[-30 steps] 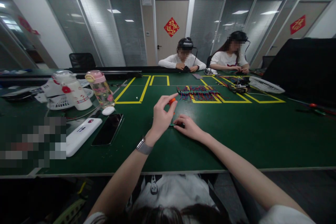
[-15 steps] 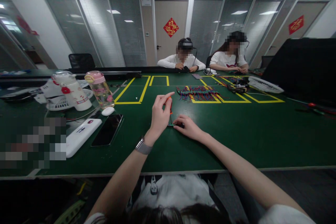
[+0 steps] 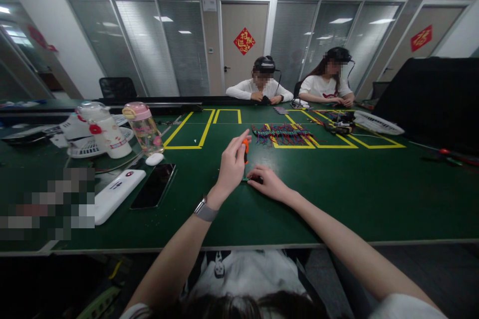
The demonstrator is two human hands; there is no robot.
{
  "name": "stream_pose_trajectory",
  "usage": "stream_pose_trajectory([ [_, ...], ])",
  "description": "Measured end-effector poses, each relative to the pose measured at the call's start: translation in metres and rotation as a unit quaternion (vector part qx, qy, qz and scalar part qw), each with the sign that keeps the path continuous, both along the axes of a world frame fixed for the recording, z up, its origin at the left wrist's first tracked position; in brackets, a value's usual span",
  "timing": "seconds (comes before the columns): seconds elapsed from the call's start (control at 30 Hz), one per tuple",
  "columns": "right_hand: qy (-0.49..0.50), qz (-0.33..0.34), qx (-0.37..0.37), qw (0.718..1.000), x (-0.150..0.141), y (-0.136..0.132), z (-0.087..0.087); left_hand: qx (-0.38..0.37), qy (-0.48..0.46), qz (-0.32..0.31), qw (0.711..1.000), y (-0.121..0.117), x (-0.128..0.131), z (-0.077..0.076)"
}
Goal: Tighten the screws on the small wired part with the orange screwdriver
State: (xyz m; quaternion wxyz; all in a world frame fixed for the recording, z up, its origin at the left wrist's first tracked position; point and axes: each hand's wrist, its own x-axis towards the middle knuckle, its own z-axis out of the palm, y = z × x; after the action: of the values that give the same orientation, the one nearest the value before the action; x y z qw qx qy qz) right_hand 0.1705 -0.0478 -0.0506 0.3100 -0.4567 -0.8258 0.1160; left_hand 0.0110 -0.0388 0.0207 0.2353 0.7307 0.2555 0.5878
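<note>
My left hand [image 3: 230,167] is closed round an orange-handled screwdriver [image 3: 246,145], held upright with its tip down on a small dark part [image 3: 255,179] lying on the green table [image 3: 337,199]. My right hand [image 3: 267,183] rests on the table with its fingers pinched on that small part, holding it down. A grey watch sits on my left wrist. Beyond the hands lies a row of multicoloured wire bundles [image 3: 282,134] across yellow tape lines.
At left are a black phone [image 3: 153,184], a white power bank [image 3: 114,194], a pink-lidded bottle [image 3: 142,127] and a white bottle [image 3: 105,129]. Two people sit working at the far side. A black screen [image 3: 430,99] and a white keyboard [image 3: 377,122] stand at right.
My left hand has turned the screwdriver between its fingers and shifted slightly; the orange handle shows more. My right hand has stayed on the small part.
</note>
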Motion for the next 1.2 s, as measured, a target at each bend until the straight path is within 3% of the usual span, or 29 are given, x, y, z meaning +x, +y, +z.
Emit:
stream_pose_trajectory([
  [0.1, 0.000, 0.001, 0.001, 1.000, 0.0002, 0.0003, -0.0004, -0.014, -0.022, -0.037, 0.999, -0.0004, 0.0007, -0.0005],
  [0.3, -0.002, -0.002, 0.003, 1.000, 0.0003, 0.0014, -0.0026, 0.004, -0.022, 0.034, 0.999, -0.0005, -0.0007, 0.0013],
  [0.47, -0.003, 0.003, 0.005, 1.000, 0.0006, 0.0021, -0.0034, -0.008, -0.032, -0.028, 0.999, 0.0003, -0.0001, 0.0009],
  [0.6, -0.005, 0.000, 0.006, 1.000, 0.0003, 0.0019, -0.0030, 0.025, -0.019, 0.074, 0.997, 0.0000, -0.0013, 0.0010],
  [0.67, -0.003, -0.001, 0.004, 1.000, 0.0000, 0.0019, -0.0028, 0.022, -0.015, 0.090, 0.996, 0.0007, -0.0018, 0.0007],
  [0.83, 0.000, 0.001, 0.002, 1.000, 0.0001, 0.0017, -0.0022, -0.029, -0.028, 0.004, 0.999, 0.0037, -0.0014, -0.0012],
  [1.03, -0.001, -0.003, -0.005, 1.000, 0.0003, 0.0007, -0.0003, -0.011, -0.024, 0.094, 0.995, 0.0036, -0.0028, -0.0003],
  [1.2, 0.000, -0.002, -0.005, 1.000, 0.0000, -0.0001, 0.0000, -0.029, -0.042, 0.017, 0.999, 0.0031, -0.0017, -0.0010],
])
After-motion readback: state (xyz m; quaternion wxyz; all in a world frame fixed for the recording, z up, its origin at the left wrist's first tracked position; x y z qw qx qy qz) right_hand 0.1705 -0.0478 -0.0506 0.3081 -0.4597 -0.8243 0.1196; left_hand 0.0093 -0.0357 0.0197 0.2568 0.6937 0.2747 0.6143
